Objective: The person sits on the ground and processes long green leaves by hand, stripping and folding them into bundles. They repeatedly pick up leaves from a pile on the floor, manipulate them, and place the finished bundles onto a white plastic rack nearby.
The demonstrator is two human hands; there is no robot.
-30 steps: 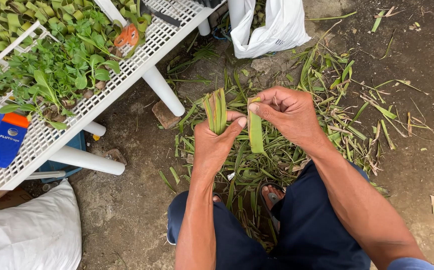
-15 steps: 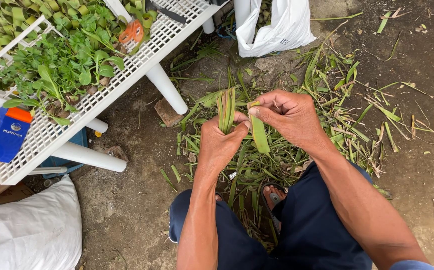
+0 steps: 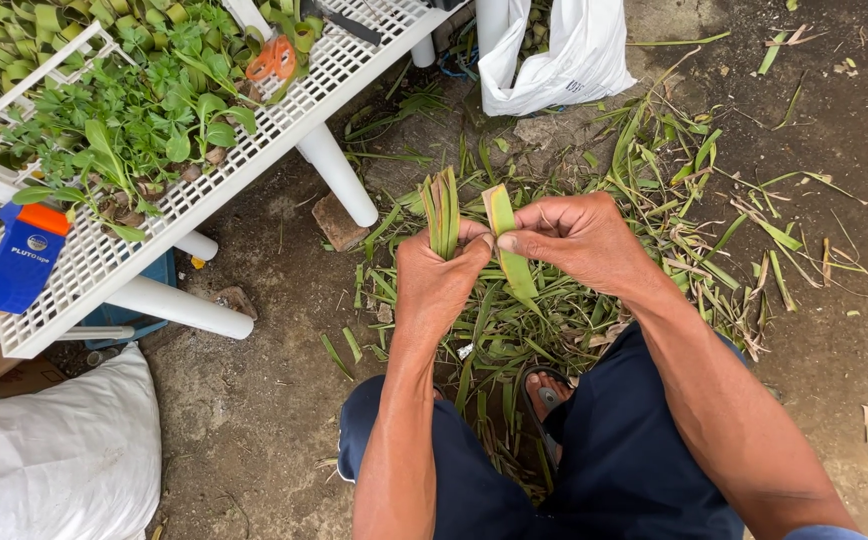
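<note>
Both hands busy with green leaf strips, low over the littered ground.

Left hand [image 3: 441,283] clenched round an upright bundle of strips [image 3: 442,207]; right hand [image 3: 574,240] pinching a folded leaf strip [image 3: 509,245] just beside it. Strip bases hidden inside the fists, white counter [image 3: 104,262] cut off at left.

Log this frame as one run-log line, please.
left hand: grips bunch of leaf strips upright | right hand: pinches single leaf strip | below: leaf litter on ground | left: white rack with seedlings
</note>
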